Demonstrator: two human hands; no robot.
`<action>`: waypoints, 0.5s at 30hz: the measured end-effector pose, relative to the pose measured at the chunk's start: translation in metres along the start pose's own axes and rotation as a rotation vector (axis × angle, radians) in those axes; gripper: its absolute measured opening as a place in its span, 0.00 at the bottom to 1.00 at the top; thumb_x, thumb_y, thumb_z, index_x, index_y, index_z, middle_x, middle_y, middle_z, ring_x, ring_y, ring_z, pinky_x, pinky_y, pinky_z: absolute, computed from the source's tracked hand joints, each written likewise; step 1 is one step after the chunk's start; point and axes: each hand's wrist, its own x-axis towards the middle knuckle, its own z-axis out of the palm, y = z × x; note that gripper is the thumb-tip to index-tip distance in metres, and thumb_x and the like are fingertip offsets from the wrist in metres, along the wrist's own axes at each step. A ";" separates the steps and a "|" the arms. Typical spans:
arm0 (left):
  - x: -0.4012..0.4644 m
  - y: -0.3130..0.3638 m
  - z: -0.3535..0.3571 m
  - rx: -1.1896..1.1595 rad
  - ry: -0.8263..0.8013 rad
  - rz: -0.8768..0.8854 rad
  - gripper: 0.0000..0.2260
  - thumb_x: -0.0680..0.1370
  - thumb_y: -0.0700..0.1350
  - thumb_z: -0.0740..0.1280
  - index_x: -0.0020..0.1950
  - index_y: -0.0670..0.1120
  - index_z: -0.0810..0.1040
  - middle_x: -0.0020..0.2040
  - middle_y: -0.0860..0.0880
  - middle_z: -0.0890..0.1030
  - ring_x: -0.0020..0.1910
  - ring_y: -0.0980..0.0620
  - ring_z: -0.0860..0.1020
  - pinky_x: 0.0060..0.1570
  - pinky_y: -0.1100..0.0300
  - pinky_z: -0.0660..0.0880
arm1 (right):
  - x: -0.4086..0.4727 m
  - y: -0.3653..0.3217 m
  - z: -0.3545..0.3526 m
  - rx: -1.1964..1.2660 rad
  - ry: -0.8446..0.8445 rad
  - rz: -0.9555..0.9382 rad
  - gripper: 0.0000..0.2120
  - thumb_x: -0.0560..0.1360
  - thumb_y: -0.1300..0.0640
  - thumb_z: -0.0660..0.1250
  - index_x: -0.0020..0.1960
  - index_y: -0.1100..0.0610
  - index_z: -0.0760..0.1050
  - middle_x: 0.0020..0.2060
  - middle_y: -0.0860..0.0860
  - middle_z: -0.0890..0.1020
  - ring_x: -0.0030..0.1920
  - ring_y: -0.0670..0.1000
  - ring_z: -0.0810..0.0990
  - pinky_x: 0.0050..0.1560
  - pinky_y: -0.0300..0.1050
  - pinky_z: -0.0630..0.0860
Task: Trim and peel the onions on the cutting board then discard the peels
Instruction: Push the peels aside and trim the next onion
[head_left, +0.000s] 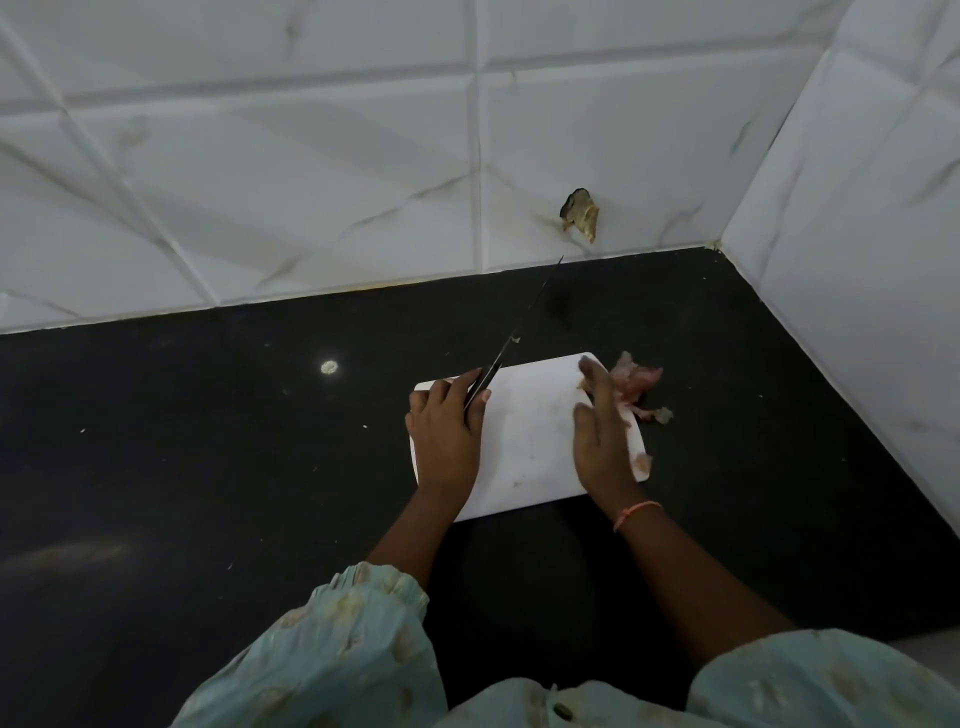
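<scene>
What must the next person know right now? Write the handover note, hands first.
Left hand: grips the black-handled knife, blade pointing away toward the wall.
Right hand: fingers straight, pushing the pinkish onion peels off the right edge of the white rectangular cutting board.
Done: no onions in view; board nearly bare.
Left: gather peels from the black countertop and discard them.

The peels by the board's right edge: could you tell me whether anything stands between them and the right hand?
Nothing visible does. The right hand lies open on the board, its fingers stretched toward the peels at the board's right edge, some on the black counter. The knife is off to the left, held in the left hand.
</scene>
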 end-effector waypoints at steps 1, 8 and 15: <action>0.000 0.000 0.000 0.006 -0.002 0.005 0.17 0.83 0.56 0.58 0.67 0.54 0.78 0.58 0.51 0.81 0.58 0.45 0.72 0.53 0.48 0.70 | -0.003 -0.004 0.009 -0.016 -0.071 -0.021 0.25 0.80 0.59 0.55 0.77 0.53 0.59 0.74 0.47 0.65 0.70 0.34 0.62 0.70 0.29 0.58; 0.000 0.004 -0.002 0.041 -0.005 0.025 0.21 0.82 0.59 0.54 0.67 0.53 0.78 0.58 0.50 0.81 0.58 0.45 0.73 0.54 0.46 0.72 | 0.008 0.010 0.017 -0.333 -0.215 -0.057 0.28 0.80 0.55 0.59 0.78 0.54 0.56 0.73 0.53 0.67 0.72 0.52 0.65 0.73 0.48 0.61; 0.000 0.003 0.001 0.067 -0.015 0.015 0.14 0.83 0.52 0.62 0.67 0.53 0.79 0.58 0.50 0.81 0.59 0.44 0.72 0.56 0.46 0.71 | 0.014 0.034 -0.019 -0.637 -0.246 -0.127 0.33 0.79 0.48 0.55 0.79 0.59 0.51 0.77 0.58 0.60 0.78 0.55 0.55 0.77 0.56 0.56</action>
